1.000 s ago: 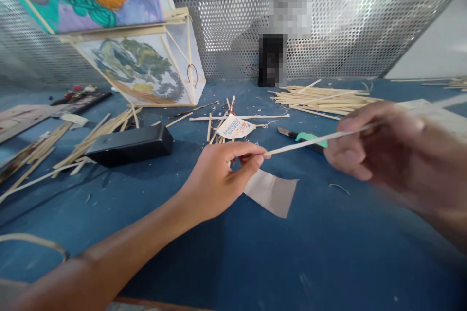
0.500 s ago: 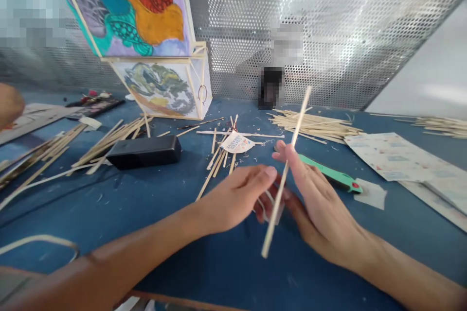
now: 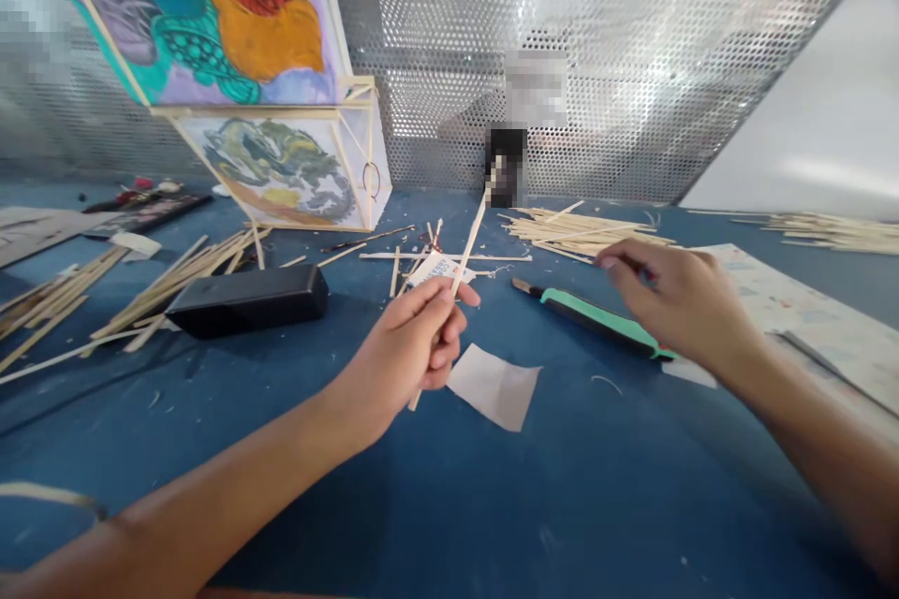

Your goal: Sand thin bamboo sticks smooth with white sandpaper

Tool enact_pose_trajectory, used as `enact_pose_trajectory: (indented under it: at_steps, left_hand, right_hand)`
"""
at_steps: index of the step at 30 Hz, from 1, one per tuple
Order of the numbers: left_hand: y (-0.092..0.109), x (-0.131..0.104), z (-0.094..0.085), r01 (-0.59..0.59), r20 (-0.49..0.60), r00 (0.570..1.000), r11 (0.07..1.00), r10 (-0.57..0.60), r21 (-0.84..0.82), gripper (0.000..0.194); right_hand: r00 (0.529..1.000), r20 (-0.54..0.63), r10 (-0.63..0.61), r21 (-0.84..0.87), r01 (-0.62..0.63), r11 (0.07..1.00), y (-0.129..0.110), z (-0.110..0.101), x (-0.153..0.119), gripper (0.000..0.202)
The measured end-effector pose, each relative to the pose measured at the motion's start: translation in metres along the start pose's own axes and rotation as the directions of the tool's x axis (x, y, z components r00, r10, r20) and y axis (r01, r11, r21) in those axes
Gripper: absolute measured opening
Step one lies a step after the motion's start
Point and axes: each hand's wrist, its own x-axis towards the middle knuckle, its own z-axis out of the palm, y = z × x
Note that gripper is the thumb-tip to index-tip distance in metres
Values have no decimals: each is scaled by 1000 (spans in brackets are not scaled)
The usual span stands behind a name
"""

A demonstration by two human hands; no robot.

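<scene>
Over the table [image 3: 449,524], a likely light, stiff stick [image 3: 473,239] is held midway by the left hand [image 3: 400,346]; the right hand [image 3: 674,299]'s grip cannot be told.

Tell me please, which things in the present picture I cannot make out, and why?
All in the head view:
- Middle of the stick: hidden by the left hand.
- Part of the printed label: covered by the left hand and stick.
- Dark object by the metal wall: pixelated.
- Top of the painted panel: cut off by the upper edge.
- Anything small in the right hand: its own fingers may hide it.
</scene>
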Motion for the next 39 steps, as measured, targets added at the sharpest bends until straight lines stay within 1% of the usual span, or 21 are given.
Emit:
enact_pose_trajectory:
  at_steps: [2, 3, 6, 8, 9, 10, 12, 13, 15, 17, 20, 22, 23, 25, 27, 30, 33, 36, 37, 38, 39]
  left_hand:
    - [2, 0, -3, 24, -6, 1000, 1000, -24, 0, 20]
    - [2, 0, -5, 48, 13, 999, 999, -48, 15, 20]
    - [0, -1, -7, 128, 114, 983, 981, -145, 145, 21]
    - [-1, -2, -7, 148, 159, 968, 951, -196, 272, 24]
    - [0, -2, -6, 145, 168, 964, 934, -208, 326, 25]
    - [0, -3, -6, 138, 169, 963, 920, -212, 365, 27]
    - [3, -3, -5, 121, 168, 964, 900, -208, 419, 29]
    - [5, -4, -5, 110, 178, 962, 889, -209, 445, 29]
    - [9, -5, -2, 68, 217, 954, 855, -206, 514, 31]
    - [13, -10, 4, -9, 263, 946, 793, -191, 609, 33]
    - [13, -25, 16, -223, 347, 934, 615, -88, 756, 33]
    - [10, -40, 25, -356, 420, 907, 470, -35, 808, 31]
    - [8, -48, 29, -397, 451, 891, 411, -40, 821, 33]
    - [1, -62, 36, -420, 469, 879, 325, -87, 847, 36]
    - [-9, -72, 40, -429, 466, 878, 254, -106, 867, 34]
    - [-25, -76, 47, -425, 437, 898, 153, -53, 892, 33]
    - [-37, -75, 61, -401, 405, 914, 98, -23, 911, 32]
    - [-46, -75, 78, -383, 384, 923, 78, 9, 920, 32]
    - [-50, -76, 83, -373, 372, 928, 62, 33, 926, 33]
    - [-53, -78, 87, -365, 362, 930, 38, 68, 930, 35]
    - [-57, -80, 90, -360, 356, 927, 10, 117, 933, 38]
  right_hand:
    - [987, 160, 17, -13, -15, 1000, 21, -9, 13, 26]
    - [969, 246, 2, -2, -1, 1000, 30, -15, 17, 27]
    - [877, 474, -81, 56, 62, 997, 52, -36, 13, 27]
    - [829, 548, -115, 70, 91, 993, 62, -49, 0, 24]
    - [826, 551, -117, 62, 99, 993, 65, -53, -9, 28]
    - [837, 536, -113, 43, 106, 993, 68, -56, -19, 37]
    - [873, 477, -104, 0, 119, 993, 71, -58, -40, 52]
    - [888, 448, -105, -15, 125, 992, 71, -57, -49, 53]
    - [907, 405, -116, -21, 136, 990, 71, -54, -63, 44]
    - [910, 392, -134, -1, 146, 989, 72, -51, -69, 30]
    - [902, 402, -155, 35, 154, 988, 77, -51, -68, 22]
    - [887, 425, -178, 73, 162, 984, 82, -53, -64, 22]
    - [877, 440, -194, 97, 168, 981, 85, -54, -61, 21]
    - [856, 467, -221, 144, 173, 974, 92, -58, -56, 17]
    - [849, 480, -220, 170, 156, 973, 100, -64, -52, 14]
    - [848, 500, -174, 197, 84, 977, 108, -78, -53, 24]
    - [856, 500, -131, 259, -3, 966, 97, -91, -67, 29]
    - [903, 424, -74, 381, -104, 919, 56, -87, -91, 22]
    - [918, 396, 16, 480, -222, 849, 37, -80, -100, 21]
    - [911, 408, 62, 566, -306, 766, 19, -72, -107, 24]
    - [902, 428, 54, 632, -341, 696, 1, -62, -113, 34]
